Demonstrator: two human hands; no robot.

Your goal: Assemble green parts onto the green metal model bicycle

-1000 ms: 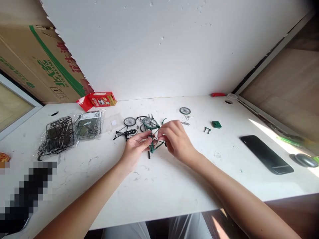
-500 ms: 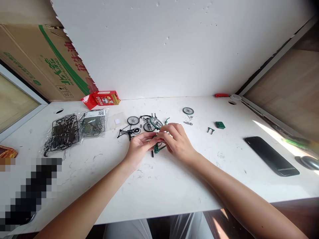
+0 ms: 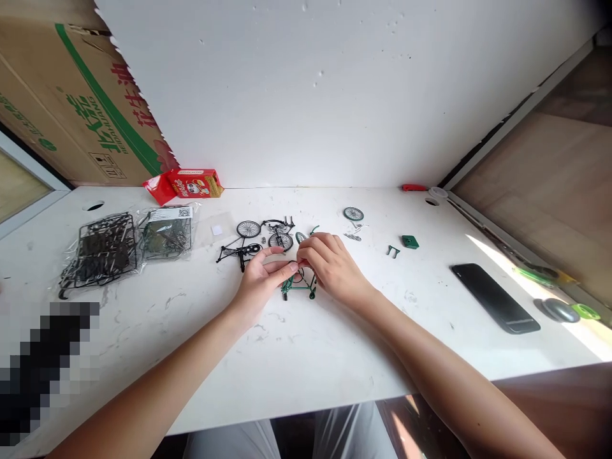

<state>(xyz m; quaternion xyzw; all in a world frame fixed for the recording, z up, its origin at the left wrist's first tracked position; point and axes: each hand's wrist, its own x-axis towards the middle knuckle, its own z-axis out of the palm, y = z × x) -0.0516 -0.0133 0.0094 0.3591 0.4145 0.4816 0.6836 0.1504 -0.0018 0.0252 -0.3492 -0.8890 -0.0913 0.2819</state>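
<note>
Holding a small green metal bicycle frame (image 3: 299, 285) between both hands, near the middle of the white marble-patterned tabletop (image 3: 306, 344). Left hand (image 3: 262, 280) pinching the frame's top with thumb and forefinger; right hand (image 3: 329, 264) closing its fingertips on a tiny part at the same spot, too small to make out. Frame standing low on the surface, seemingly without wheels yet, so judging the green model as only partly built.

Lying just behind the hands, toward the back edge: a black miniature bicycle (image 3: 251, 242) with both wheels on, looking nearly complete. Waiting loose, to the right of the hands: a green spoked wheel (image 3: 353, 213), a small green forked piece (image 3: 393, 251) and a small green square block (image 3: 410, 241). Resting unopened toward the left edge: two clear plastic bags of dark parts (image 3: 127, 245), one bearing a white label with a QR code.

Showing green and red Chinese characters, too skewed to read surely: the brown cardboard box (image 3: 71, 108) at the back left corner. Carrying print too small to read: a red snack packet (image 3: 191, 185). Lying near the right edge: a black phone (image 3: 495, 298).
</note>
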